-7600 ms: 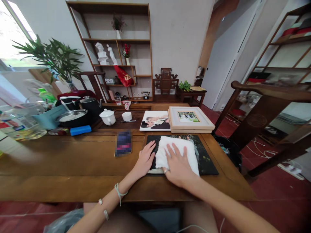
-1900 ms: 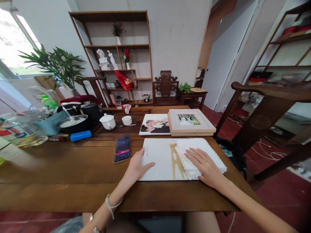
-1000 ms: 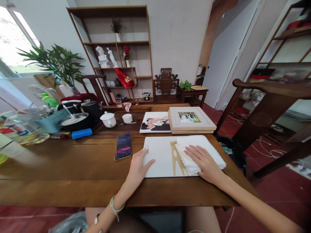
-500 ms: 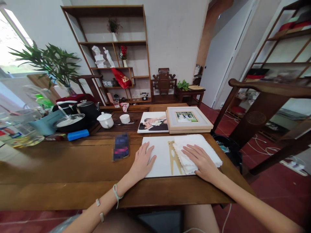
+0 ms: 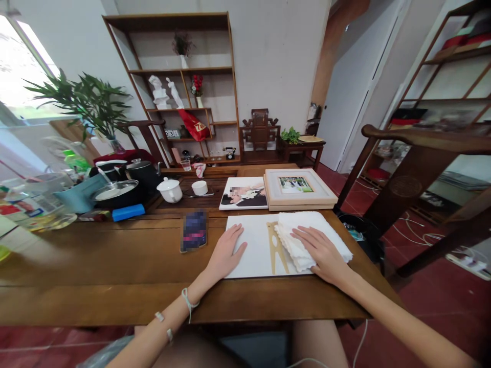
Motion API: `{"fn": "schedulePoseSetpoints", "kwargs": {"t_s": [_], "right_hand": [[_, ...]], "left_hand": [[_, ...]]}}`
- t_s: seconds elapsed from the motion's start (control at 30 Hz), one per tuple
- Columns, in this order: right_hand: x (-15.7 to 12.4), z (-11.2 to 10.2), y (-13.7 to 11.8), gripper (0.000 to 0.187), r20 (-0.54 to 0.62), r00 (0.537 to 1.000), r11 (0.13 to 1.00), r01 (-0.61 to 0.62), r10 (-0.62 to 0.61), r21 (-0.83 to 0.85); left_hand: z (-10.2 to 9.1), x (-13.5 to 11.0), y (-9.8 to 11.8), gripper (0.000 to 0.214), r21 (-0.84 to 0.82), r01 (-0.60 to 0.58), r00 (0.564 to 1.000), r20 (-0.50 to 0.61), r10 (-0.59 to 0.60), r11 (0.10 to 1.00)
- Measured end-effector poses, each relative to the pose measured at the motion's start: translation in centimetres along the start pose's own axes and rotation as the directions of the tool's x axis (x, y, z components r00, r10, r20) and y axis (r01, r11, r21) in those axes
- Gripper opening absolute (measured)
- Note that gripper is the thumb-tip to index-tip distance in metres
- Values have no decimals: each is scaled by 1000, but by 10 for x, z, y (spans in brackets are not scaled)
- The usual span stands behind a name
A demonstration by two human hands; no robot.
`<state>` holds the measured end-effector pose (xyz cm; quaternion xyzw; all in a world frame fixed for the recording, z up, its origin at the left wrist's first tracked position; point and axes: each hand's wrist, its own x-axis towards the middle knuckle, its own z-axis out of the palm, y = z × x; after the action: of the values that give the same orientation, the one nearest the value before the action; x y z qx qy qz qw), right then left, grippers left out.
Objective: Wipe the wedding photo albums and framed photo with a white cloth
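A flat white panel (image 5: 251, 248) with a gold-beige, A-like shape (image 5: 275, 245) on it lies on the wooden table. My left hand (image 5: 226, 250) rests on the panel's left edge, fingers stretched out and holding nothing. On its right side, my right hand (image 5: 322, 253) lies flat on a folded white cloth (image 5: 332, 230) with a scalloped edge. The fingers of that hand are extended, pressing on the cloth without wrapping round it. The cloth covers much of the panel's right part and touches the edge of the gold-beige shape.
Behind the panel lie a photo print (image 5: 245, 194) and a framed photo (image 5: 301, 188). A phone (image 5: 194, 232) is left of my left hand. Further back stand a lidded white cup (image 5: 170, 191), a small white cup (image 5: 199, 188) and a blue box (image 5: 128, 212). A chair (image 5: 402, 179) stands right.
The view has shifted slightly. My right hand and the cloth's near-left edge have slid a little to the right; my left hand stays at the panel's left edge.
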<state>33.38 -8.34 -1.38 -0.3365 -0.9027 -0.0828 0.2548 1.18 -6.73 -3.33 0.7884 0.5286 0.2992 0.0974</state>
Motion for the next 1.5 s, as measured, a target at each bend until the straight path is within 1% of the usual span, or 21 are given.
{"fn": "schedulePoseSetpoints", "kwargs": {"t_s": [0.07,0.13,0.2,0.23,0.3,0.33,0.4,0.47,0.53,0.63,0.73,0.83,0.93,1.03,1.1,1.13,1.2,1.27,1.3,1.4,1.5], "right_hand": [[1,-5,6,70,-118,993,1000,-6,7,10],[4,-12,15,59,-230,973,1000,-14,18,22],[9,-19,23,55,-294,955,1000,-24,29,18],[12,-21,26,54,-301,953,999,-34,34,8],[20,-22,29,54,-254,965,998,-66,59,-23],[25,-21,28,55,-197,977,996,-84,75,-39],[36,-15,23,59,-29,994,992,-108,107,-67],[47,-6,17,63,131,980,987,-141,149,-72],[56,3,14,65,213,955,979,-198,206,-58],[65,12,15,65,243,929,960,-273,280,-65],[63,13,14,59,279,913,954,-280,298,-104],[50,4,-2,52,297,906,953,-270,300,-139],[28,-11,-29,50,305,908,956,-248,287,-158],[8,-26,-50,50,312,916,967,-226,252,-116],[3,-31,-53,51,312,919,971,-227,240,-78],[4,-31,-50,52,312,920,971,-229,238,-65],[12,-27,-38,62,311,920,971,-232,237,-56],[27,-19,-21,72,306,922,971,-230,238,-62],[35,-14,-12,74,299,923,970,-232,243,-70],[56,0,9,65,279,922,963,-251,268,-95],[64,7,18,59,289,915,959,-264,282,-103]], "left_hand": [[2,0,-3,42,-52,23,1000,-11,-24,998],[3,0,-6,42,-89,43,999,-14,-45,995],[4,0,-7,42,-99,43,999,-18,-45,994],[3,0,-7,42,-95,37,999,-17,-39,995],[3,0,-6,43,-75,22,1000,-13,-23,997],[3,0,-5,43,-65,18,1000,-10,-19,998],[2,0,-4,44,-52,21,1000,-5,-21,998],[1,0,-2,44,-48,23,1000,0,-23,999],[1,0,-2,45,-49,20,1000,3,-19,999],[3,0,-3,44,-57,17,1000,-6,-17,998],[6,0,-5,43,-73,29,999,-24,-31,997],[8,1,-6,42,-96,42,998,-37,-46,995],[8,1,-5,42,-114,44,998,-39,-49,992],[8,1,-4,42,-121,47,998,-42,-52,991],[7,1,-4,42,-118,46,998,-39,-51,992],[7,1,-4,42,-113,45,998,-35,-49,993],[6,1,-4,42,-101,44,999,-25,-47,994],[6,1,-4,42,-97,45,999,-19,-47,994],[6,1,-4,42,-97,44,999,-19,-46,994],[6,1,-5,42,-105,37,999,-26,-40,994],[7,1,-6,41,-109,29,999,-42,-34,994]]}}
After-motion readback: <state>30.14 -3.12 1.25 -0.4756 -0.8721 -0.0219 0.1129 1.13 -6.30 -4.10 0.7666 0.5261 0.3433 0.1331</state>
